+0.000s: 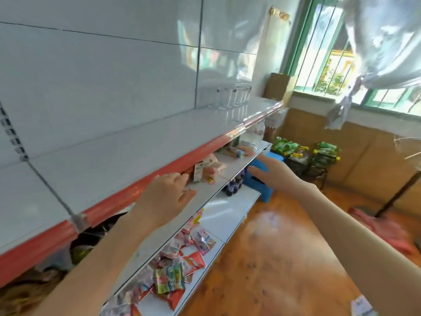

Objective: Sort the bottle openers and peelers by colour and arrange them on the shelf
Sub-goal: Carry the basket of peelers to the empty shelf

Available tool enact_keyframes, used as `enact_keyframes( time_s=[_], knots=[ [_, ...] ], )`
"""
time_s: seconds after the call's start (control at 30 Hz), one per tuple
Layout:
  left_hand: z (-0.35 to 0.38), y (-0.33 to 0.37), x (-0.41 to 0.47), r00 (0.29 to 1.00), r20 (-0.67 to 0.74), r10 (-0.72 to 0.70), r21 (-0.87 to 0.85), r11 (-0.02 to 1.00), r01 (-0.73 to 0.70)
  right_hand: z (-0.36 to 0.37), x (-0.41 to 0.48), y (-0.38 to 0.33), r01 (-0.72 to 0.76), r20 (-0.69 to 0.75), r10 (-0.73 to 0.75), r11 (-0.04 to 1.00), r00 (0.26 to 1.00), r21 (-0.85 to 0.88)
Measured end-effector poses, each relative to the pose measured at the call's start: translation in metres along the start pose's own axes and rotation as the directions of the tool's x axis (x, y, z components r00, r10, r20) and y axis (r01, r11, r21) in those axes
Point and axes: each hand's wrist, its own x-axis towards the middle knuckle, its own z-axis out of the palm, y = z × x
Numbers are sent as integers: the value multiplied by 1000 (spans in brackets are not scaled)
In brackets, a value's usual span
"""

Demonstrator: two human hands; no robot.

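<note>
A white shop shelf [136,142] with a red front strip runs from lower left to upper right. My left hand [166,195] reaches under that strip onto the middle shelf [237,165], fingers loosely curled, holding nothing that I can see. My right hand [271,172] stretches out in the air past the shelf's edge with its fingers straight and empty. Small pink and white packaged items [210,171] stand on the middle shelf just beyond my left hand. The view is blurred, and I cannot tell bottle openers or peelers among them.
Several clear glass jars [232,96] stand on the top shelf at the far end. Snack packets [180,267] lie on the lowest shelf. A blue plastic stool [259,179], crates of green bottles [287,148] and a window [337,53] are beyond; the floor is wood.
</note>
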Motion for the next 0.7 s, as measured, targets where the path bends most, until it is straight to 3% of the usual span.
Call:
enact_keyframes(
  time_s=[0.33, 0.7],
  knots=[
    [109, 94, 193, 971, 74, 229, -50, 973, -225, -16, 75, 174, -235, -43, 235, 972, 971, 10],
    [218, 162, 443, 917, 108, 384, -64, 923, -379, -48, 237, 346, -407, -59, 408, 913, 911, 30]
  ],
)
